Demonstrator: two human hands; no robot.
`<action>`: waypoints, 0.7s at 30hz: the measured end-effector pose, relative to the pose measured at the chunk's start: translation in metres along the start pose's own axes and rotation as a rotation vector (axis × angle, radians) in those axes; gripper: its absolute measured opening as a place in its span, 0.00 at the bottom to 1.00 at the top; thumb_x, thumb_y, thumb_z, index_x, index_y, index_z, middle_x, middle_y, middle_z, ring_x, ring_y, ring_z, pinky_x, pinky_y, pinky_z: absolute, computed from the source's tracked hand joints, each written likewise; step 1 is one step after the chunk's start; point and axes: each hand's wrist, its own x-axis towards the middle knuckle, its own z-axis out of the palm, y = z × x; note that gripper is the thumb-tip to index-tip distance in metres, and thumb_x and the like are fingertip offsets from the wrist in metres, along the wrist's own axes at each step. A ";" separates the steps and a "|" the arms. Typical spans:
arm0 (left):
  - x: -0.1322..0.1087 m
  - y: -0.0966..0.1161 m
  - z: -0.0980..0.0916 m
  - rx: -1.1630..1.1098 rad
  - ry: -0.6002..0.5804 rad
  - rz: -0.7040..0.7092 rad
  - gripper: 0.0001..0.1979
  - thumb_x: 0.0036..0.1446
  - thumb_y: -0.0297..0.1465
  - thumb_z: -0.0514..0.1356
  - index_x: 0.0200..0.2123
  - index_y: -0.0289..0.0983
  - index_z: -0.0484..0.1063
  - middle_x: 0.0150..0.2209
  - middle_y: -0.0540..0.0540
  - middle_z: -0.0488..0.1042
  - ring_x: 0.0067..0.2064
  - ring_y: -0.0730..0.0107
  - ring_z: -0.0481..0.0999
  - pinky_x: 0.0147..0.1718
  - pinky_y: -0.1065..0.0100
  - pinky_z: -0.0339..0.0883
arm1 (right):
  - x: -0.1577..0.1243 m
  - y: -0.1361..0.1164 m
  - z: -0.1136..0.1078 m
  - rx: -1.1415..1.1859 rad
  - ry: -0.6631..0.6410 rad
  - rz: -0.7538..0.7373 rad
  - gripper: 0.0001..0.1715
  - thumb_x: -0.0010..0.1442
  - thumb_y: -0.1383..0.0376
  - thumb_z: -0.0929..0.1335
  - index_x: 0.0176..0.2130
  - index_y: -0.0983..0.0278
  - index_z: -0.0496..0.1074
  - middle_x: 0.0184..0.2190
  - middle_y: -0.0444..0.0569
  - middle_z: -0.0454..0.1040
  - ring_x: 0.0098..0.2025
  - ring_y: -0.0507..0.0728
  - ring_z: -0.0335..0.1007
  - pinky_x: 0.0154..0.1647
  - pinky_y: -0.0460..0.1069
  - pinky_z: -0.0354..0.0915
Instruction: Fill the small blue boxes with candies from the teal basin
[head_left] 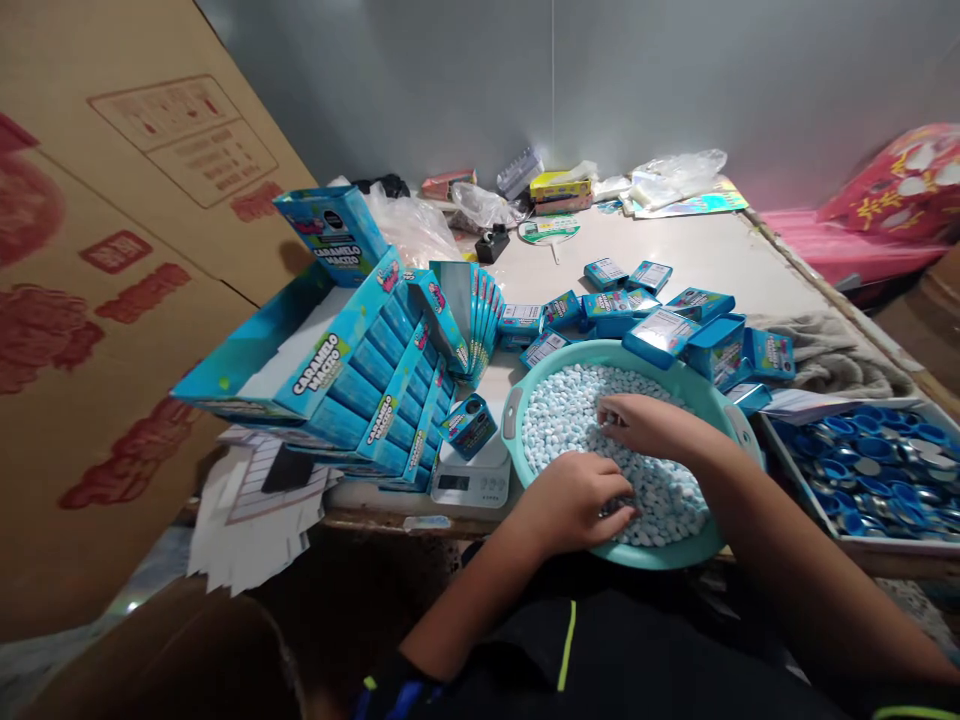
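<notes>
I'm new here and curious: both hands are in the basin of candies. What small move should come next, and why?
Probably the left hand should lift a scoop of candies across to the small blue box on the scale. That hand lies curled in the basin, on the side nearest the box, which seems open on top.

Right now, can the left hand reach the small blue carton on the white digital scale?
Likely yes: the left hand lies in the teal plastic basin beside the white scale; only its rim stands before the blue carton.
</notes>
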 end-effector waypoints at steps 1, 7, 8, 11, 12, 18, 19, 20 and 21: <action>-0.001 0.000 0.000 -0.008 0.011 0.000 0.08 0.66 0.36 0.64 0.41 0.37 0.79 0.38 0.47 0.80 0.40 0.66 0.80 0.38 0.63 0.68 | 0.000 0.001 0.001 0.002 -0.001 0.002 0.01 0.65 0.69 0.69 0.39 0.64 0.71 0.35 0.48 0.78 0.33 0.55 0.67 0.33 0.49 0.55; -0.018 -0.004 -0.011 0.161 0.479 -0.067 0.06 0.69 0.31 0.59 0.43 0.39 0.78 0.40 0.47 0.82 0.43 0.65 0.80 0.46 0.61 0.69 | 0.002 0.004 0.003 0.037 -0.026 0.023 0.03 0.67 0.65 0.70 0.39 0.63 0.72 0.34 0.47 0.78 0.33 0.55 0.68 0.32 0.48 0.55; -0.025 -0.009 -0.017 0.228 0.571 -0.112 0.06 0.69 0.29 0.59 0.43 0.39 0.77 0.40 0.47 0.82 0.43 0.64 0.80 0.46 0.61 0.69 | 0.002 0.003 0.002 0.035 -0.030 0.034 0.04 0.67 0.64 0.70 0.39 0.62 0.72 0.34 0.47 0.78 0.33 0.55 0.68 0.31 0.48 0.55; -0.042 -0.031 -0.033 0.384 0.775 -0.315 0.07 0.70 0.29 0.58 0.44 0.38 0.77 0.41 0.45 0.82 0.45 0.62 0.80 0.50 0.60 0.70 | 0.001 -0.001 -0.001 0.034 -0.044 0.054 0.06 0.68 0.62 0.69 0.39 0.62 0.73 0.35 0.48 0.78 0.33 0.56 0.68 0.31 0.49 0.55; -0.046 -0.038 -0.037 0.424 0.813 -0.405 0.08 0.70 0.31 0.59 0.47 0.38 0.77 0.44 0.42 0.82 0.48 0.60 0.79 0.53 0.58 0.70 | 0.001 -0.003 -0.003 0.036 -0.049 0.056 0.07 0.69 0.61 0.69 0.39 0.62 0.73 0.35 0.48 0.78 0.33 0.56 0.69 0.31 0.49 0.55; -0.043 -0.074 -0.034 0.601 0.671 -0.884 0.22 0.64 0.47 0.65 0.51 0.36 0.77 0.47 0.35 0.80 0.51 0.45 0.77 0.55 0.46 0.64 | 0.001 -0.005 -0.001 0.046 -0.014 0.022 0.05 0.66 0.64 0.69 0.36 0.61 0.73 0.33 0.50 0.78 0.33 0.58 0.71 0.31 0.51 0.57; -0.043 -0.079 -0.033 0.605 0.646 -0.892 0.19 0.65 0.47 0.64 0.46 0.37 0.78 0.43 0.37 0.80 0.48 0.48 0.78 0.55 0.48 0.64 | 0.001 -0.003 0.001 0.056 0.002 0.005 0.05 0.66 0.64 0.69 0.35 0.60 0.73 0.33 0.50 0.78 0.33 0.58 0.72 0.31 0.51 0.57; -0.043 -0.084 -0.032 0.608 0.639 -0.867 0.16 0.66 0.45 0.63 0.41 0.38 0.78 0.39 0.39 0.80 0.46 0.51 0.78 0.53 0.50 0.64 | 0.001 -0.002 0.004 0.068 0.019 -0.013 0.06 0.66 0.63 0.69 0.35 0.60 0.73 0.33 0.51 0.78 0.33 0.59 0.72 0.31 0.51 0.58; -0.044 -0.088 -0.033 0.614 0.642 -0.819 0.15 0.67 0.43 0.62 0.37 0.38 0.77 0.37 0.40 0.80 0.44 0.54 0.78 0.50 0.53 0.64 | 0.002 0.000 0.006 0.080 0.034 -0.028 0.06 0.66 0.63 0.69 0.35 0.60 0.73 0.32 0.51 0.78 0.33 0.59 0.72 0.31 0.52 0.59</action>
